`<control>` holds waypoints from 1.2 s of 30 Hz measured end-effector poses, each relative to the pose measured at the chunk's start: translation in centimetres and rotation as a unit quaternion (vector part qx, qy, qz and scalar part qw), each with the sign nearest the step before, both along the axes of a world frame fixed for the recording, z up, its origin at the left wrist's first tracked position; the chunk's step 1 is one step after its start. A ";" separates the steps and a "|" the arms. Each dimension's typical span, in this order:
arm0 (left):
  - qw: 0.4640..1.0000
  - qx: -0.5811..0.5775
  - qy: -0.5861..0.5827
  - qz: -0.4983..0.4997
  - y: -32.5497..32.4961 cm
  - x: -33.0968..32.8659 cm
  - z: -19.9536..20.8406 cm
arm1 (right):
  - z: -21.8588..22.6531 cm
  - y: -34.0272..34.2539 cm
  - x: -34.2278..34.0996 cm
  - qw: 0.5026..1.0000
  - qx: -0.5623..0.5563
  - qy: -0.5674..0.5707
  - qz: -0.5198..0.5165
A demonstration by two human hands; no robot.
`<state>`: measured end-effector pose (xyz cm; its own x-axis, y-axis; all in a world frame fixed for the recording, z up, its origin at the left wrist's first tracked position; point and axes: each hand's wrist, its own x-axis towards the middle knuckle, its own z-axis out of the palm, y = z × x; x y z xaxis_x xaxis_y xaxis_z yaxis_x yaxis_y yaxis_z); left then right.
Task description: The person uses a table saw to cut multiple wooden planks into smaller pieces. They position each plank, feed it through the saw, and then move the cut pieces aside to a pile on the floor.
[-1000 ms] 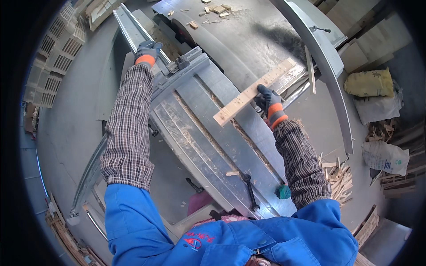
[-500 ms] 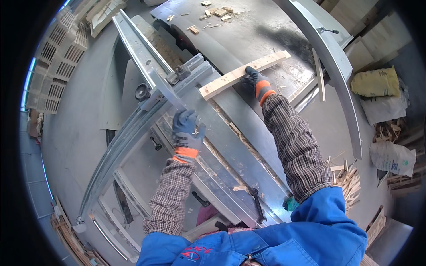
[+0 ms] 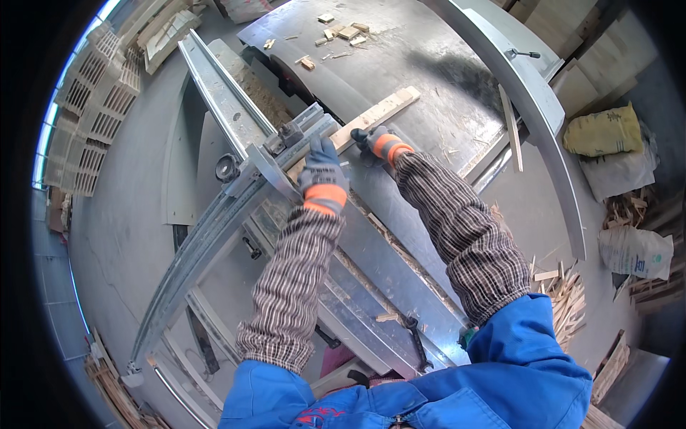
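Wooden strip (image 3: 386,111) is partly covered by left hand (image 3: 324,169) and right hand (image 3: 374,141), whose grip I cannot tell.

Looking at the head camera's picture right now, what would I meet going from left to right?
Pale slatted stack → round dark knob → left gloved hand → right gloved hand → narrow wooden strip → yellow sack.

Metal tabletop (image 3: 446,127) right of the wooden strip (image 3: 386,109) leaves passage — curved rail (image 3: 520,86) blocks beyond
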<state>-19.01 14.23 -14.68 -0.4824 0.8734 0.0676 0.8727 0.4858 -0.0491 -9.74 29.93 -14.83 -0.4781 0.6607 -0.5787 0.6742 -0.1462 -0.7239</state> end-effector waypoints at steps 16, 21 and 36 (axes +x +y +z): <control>0.983 -0.114 0.025 0.139 8.1 -2.3 -0.8 | -1.8 5.5 5.0 0.874 0.485 -0.009 0.026; 0.984 -0.123 -0.028 0.130 9.1 -0.4 1.1 | 0.4 11.7 5.0 0.834 0.495 -0.132 0.206; 0.984 -0.167 -0.012 0.062 7.2 -1.2 2.7 | 2.3 13.0 1.6 0.903 0.294 -0.213 0.228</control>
